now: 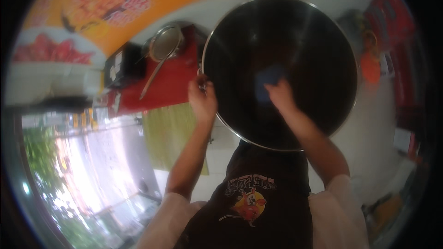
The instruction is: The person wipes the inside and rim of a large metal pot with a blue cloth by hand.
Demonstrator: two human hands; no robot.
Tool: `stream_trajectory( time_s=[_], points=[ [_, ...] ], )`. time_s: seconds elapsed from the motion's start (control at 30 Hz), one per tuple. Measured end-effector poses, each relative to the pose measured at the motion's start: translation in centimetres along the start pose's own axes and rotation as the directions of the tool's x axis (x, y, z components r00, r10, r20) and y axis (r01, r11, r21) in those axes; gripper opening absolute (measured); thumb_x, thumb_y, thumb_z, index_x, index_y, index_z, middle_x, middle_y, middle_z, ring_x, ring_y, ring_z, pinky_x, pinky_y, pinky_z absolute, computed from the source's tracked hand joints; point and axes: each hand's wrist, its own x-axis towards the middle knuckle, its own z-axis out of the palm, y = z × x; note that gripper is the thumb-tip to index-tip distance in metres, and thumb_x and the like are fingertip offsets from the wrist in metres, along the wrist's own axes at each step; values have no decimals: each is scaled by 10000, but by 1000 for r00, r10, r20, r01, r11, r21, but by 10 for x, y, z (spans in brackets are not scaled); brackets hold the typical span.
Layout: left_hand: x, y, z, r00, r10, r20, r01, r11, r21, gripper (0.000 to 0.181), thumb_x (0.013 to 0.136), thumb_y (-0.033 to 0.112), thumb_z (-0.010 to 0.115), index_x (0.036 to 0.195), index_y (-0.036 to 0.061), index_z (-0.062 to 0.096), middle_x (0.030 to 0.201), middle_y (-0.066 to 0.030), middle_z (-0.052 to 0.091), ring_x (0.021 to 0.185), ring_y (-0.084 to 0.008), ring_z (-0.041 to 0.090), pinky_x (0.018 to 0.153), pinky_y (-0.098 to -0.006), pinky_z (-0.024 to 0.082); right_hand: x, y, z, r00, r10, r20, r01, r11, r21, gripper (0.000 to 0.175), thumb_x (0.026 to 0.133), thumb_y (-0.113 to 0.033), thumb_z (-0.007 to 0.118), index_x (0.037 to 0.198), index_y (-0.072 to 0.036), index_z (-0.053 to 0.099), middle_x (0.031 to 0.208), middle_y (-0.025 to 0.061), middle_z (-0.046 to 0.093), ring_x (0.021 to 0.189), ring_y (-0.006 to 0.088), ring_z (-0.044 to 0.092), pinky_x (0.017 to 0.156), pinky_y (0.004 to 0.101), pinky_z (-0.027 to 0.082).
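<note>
A large, deep dark wok [322,58] with a bright metal rim fills the space in front of me. My left hand [203,102] is closed at its left rim, gripping the small side handle. Inside the wok, my right hand [282,97] presses a blue cloth [263,84] against the bottom. The cloth is blurred, and its far edge fades into the dark interior. Below the wok hangs the black apron [270,166] I wear, printed with a cartoon crayfish and some writing.
Left of the wok, a round mesh strainer [166,43] with a long handle lies on a red counter [173,86], beside a black box [126,65]. A green mat [173,133] is on the tiled floor. Red packages [389,22] and an orange object [370,67] are at the right.
</note>
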Motion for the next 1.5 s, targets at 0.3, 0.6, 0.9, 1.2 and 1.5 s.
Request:
stream_trajectory(
  time_s=[0.3,0.6,0.9,1.2,1.5],
  points=[
    [111,-102,31,795,-406,450,577,736,-354,523,1103,409,438,1166,-45,691,1069,-119,724,962,-217,660,878,-330,503,3,6,181,922,-302,243,333,938,-97,504,935,-320,684,1318,-2,608,1341,257,567,1193,431,592,1022,460,490],
    [121,-85,37,706,-389,591,693,548,-468,422,1098,387,475,1226,18,636,1086,-102,694,981,-185,658,851,-315,534,-63,31,124,828,-32,559,196,952,-235,553,1006,-317,588,1483,-48,511,1493,255,486,1380,428,464,1177,480,379],
    [100,-87,34,858,-49,512,271,889,-368,526,896,-66,527,1421,-35,545,1295,-96,655,1193,-190,612,1066,-306,445,161,-5,227,829,-449,-335,440,892,-105,498,917,-57,621,1388,79,529,1401,378,500,1274,530,493,1120,549,403],
    [100,-72,29,830,-112,547,312,905,-288,523,890,-36,558,1413,-41,560,1284,-107,660,1162,-184,619,1039,-314,457,370,-29,53,248,35,-968,15,999,40,547,1012,-163,547,1430,175,448,1466,396,458,1352,490,486,1181,458,368],
    [100,-81,32,877,-57,477,244,908,-340,445,912,-12,540,1352,-43,594,1235,-98,663,1108,-162,608,992,-296,463,46,93,194,846,-380,373,453,883,-126,574,973,-125,607,1508,1,443,1516,269,467,1349,406,511,1152,458,429]
  ],
)
